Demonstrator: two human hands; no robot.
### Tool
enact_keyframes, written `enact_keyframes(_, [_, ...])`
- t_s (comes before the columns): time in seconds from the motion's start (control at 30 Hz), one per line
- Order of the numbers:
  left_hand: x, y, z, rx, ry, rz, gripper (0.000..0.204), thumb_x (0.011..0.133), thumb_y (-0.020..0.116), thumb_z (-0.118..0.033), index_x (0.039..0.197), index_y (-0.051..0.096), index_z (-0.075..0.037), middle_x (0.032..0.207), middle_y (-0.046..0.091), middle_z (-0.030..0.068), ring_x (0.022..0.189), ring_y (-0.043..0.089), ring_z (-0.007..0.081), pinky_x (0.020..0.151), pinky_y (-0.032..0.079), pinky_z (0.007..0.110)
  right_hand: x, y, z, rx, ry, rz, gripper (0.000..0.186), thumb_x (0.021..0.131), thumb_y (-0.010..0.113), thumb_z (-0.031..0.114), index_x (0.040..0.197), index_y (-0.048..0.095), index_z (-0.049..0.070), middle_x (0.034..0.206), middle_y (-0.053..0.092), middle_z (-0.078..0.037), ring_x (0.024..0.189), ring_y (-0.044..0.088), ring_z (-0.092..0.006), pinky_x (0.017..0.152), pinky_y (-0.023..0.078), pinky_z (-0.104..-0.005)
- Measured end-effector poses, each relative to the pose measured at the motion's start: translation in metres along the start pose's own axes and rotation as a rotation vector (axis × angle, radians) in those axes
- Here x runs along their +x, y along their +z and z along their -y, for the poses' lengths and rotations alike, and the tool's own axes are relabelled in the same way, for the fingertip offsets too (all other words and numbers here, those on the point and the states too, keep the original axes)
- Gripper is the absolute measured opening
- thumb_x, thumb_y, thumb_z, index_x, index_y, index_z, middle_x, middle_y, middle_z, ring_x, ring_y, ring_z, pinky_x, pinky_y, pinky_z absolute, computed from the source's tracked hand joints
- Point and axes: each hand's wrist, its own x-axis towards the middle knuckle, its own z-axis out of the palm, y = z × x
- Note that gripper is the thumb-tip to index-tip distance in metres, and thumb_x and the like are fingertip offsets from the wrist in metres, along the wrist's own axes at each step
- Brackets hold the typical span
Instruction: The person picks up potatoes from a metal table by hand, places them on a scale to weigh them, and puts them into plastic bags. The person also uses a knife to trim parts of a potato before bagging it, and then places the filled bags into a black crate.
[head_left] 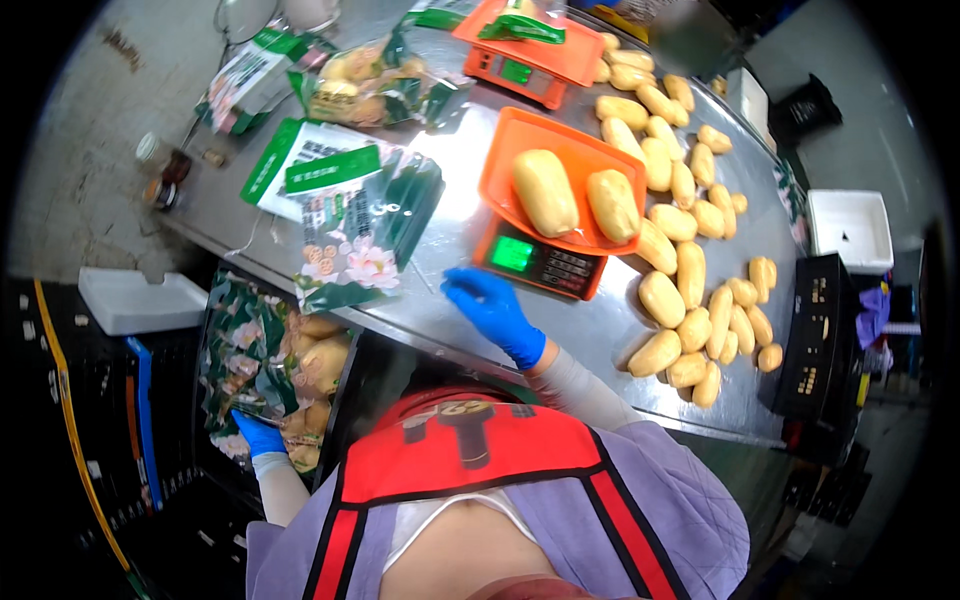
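My left hand (262,436), in a blue glove, reaches into a black crate at the lower left. Its fingers are closed on the edge of a printed bag of lotus root (240,375), partly hidden by the bag. My right hand (495,315), also blue-gloved, hovers over the table's near edge with fingers apart and nothing in it. Just beyond it stands an orange scale (545,262) with a lit green display. Two pale lotus root pieces (545,195) lie in the scale's orange tray (500,160). Left of the scale, flat green-and-white bags (345,225) overlap on the table.
Several loose lotus root pieces (690,270) spread over the metal table (450,335) at the right. A second orange scale (515,75) stands farther back, near a filled bag (360,85). Small jars (165,175) sit at the left edge. A black crate (815,335) borders the right end.
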Motion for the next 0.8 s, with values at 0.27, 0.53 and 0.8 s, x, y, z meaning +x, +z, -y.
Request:
enact_keyframes(0.27, [-0.035,0.187,-0.001,1.046,1.065,0.083,0.053,0.096,0.056,-0.026,0.136,0.041,0.006,0.137,0.045,0.0182,0.125,0.043,0.0273,0.107,0.033,0.037,0.022,-0.166,0.002,-0.896,-0.362,-0.884,0.068,0.074,0.073,0.023,0.134,0.048,0.004,0.131,0.05,-0.022,0.118,0.049,-0.0405,0.101,0.038,-0.0472])
enact_keyframes(0.53, [-0.057,0.31,0.121,1.055,1.092,0.795,0.046,0.089,0.062,-0.01,0.13,0.046,0.005,0.131,0.05,0.0175,0.122,0.047,0.0274,0.105,0.035,0.038,0.038,-0.203,-0.051,-0.605,-0.126,-0.781,0.086,0.069,0.076,0.039,0.14,0.041,0.006,0.132,0.05,-0.022,0.119,0.05,-0.0388,0.098,0.043,-0.0441])
enact_keyframes(0.8, [-0.104,0.321,0.206,1.328,1.325,1.301,0.05,0.078,0.068,-0.015,0.124,0.054,-0.001,0.126,0.055,0.0215,0.119,0.05,0.0386,0.103,0.038,0.045,-0.093,-0.183,-0.024,0.52,-0.066,-0.93,0.063,0.088,0.063,0.021,0.141,0.038,-0.002,0.133,0.05,-0.011,0.121,0.048,-0.0199,0.102,0.039,-0.0304])
